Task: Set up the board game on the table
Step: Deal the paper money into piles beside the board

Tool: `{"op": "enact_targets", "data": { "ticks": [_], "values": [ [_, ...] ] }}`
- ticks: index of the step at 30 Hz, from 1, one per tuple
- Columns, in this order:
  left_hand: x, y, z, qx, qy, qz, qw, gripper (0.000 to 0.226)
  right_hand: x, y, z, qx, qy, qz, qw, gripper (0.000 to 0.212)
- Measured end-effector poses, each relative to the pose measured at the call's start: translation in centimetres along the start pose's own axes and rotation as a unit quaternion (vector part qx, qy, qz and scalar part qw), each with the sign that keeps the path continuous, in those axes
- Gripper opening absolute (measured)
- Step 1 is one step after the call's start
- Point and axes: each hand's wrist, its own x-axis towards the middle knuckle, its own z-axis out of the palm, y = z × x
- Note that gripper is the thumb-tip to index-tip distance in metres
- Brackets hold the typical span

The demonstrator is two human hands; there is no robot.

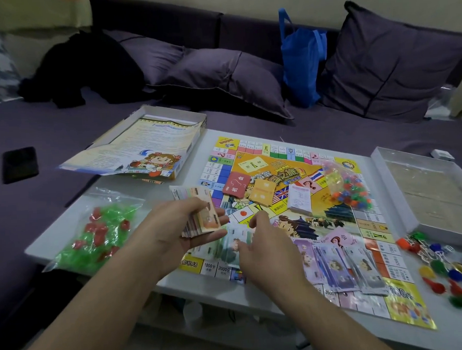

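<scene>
Game board (299,198) lay flat on the white table (135,189), colourful side up, its near right corner reaching the table's front edge. Left hand (179,230) held a thick stack of play money (200,216) just above the board's near left part, fingers curled under the stack and thumb side over it. Right hand (265,250) was lowered over a spread of greenish notes (227,243) on the board beside the left hand, fingers bent downward; whether they pinched a note could not be told, as the hand hid the fingertips.

On the board: a fan of purple notes (342,265) near the front edge, a red card deck (237,186) and an orange card deck (262,193) side by side at the centre, a white card deck (299,199) just right of them, and a clear bag of mixed coloured pieces (347,185) toward the right side.

Left of the board, a bag of green and red pieces (100,230) rested on the table. Behind it the box (170,140) sat open with a printed sheet (133,152) on top. At right, a shallow box tray (426,190); loose coloured pawns (446,274) in front of it. Beyond the table, a purple sofa with cushions (394,62), a blue bag (301,63) and a dark phone (19,164).
</scene>
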Motion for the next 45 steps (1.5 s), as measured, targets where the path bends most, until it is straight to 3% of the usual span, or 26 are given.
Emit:
{"op": "enact_targets", "data": {
  "ticks": [2,4,7,10,14,20,34,38,45],
  "values": [
    [-0.1,0.0,0.0,0.009,-0.015,0.005,1.000,0.023,0.1,-0.1,-0.7,0.021,0.010,-0.006,1.000,0.024],
    [-0.2,-0.2,0.1,0.029,-0.037,0.013,0.999,0.024,0.5,0.1,-1.5,0.156,0.006,0.013,0.988,0.013],
    [-0.5,-0.6,0.5,0.047,-0.060,0.008,0.997,0.027,0.7,0.1,-2.7,0.372,-0.017,0.053,0.926,0.012],
    [-0.7,-1.1,1.0,0.068,-0.067,0.015,0.995,0.030,0.3,0.0,-3.9,0.486,-0.062,0.050,0.871,0.011],
    [-1.1,-1.8,1.7,0.078,-0.087,0.030,0.993,0.029,0.1,0.4,-4.4,0.484,-0.063,0.006,0.873,0.014],
    [-0.9,-1.7,1.9,0.030,-0.098,0.011,0.995,0.031,0.6,1.6,-4.6,0.488,-0.040,0.028,0.871,0.016],
    [-0.3,-1.4,0.9,0.101,-0.089,0.015,0.991,0.035,0.8,1.0,-4.5,0.465,-0.057,0.036,0.883,0.009],
    [-0.5,-1.0,0.2,0.120,-0.085,0.020,0.989,0.034,0.7,-0.2,-3.8,0.488,-0.088,0.037,0.868,0.006],
    [-0.5,1.4,-2.2,0.100,-0.014,0.028,0.995,0.023,1.6,-1.0,-3.3,0.502,-0.068,0.070,0.860,0.015]
  ]
}}
